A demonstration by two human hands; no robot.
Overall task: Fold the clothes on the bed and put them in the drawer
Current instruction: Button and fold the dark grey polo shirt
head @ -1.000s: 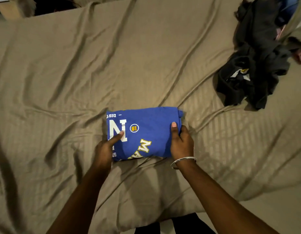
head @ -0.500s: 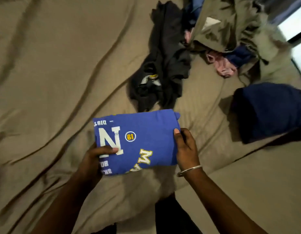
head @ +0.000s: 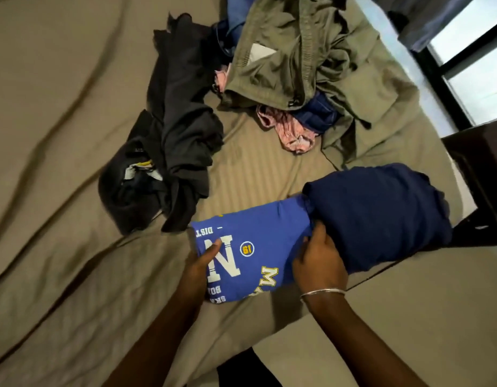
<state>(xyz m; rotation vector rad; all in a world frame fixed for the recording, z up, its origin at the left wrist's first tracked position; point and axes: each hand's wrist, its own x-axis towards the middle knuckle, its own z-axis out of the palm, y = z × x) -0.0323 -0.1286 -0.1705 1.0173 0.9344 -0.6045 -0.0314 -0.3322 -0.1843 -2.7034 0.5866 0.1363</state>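
Note:
A folded bright blue T-shirt (head: 258, 247) with white and yellow lettering is held just above the tan bed sheet (head: 60, 135). My left hand (head: 200, 263) grips its left edge with the thumb on top. My right hand (head: 320, 261), with a silver bangle on the wrist, grips its right edge. The shirt's right end touches a folded navy garment (head: 381, 213) lying at the bed's right edge.
A crumpled black garment (head: 169, 141) lies just beyond the blue shirt. Further back sits a pile with an olive garment (head: 311, 60), a pink piece (head: 286, 129) and denim (head: 317, 113). Dark wooden furniture (head: 481, 169) and a window (head: 470, 60) stand right of the bed.
Both hands have carried the blue shirt to the right across the bed, up against the folded navy garment. The view has swung right, bringing the clothes pile and window in.

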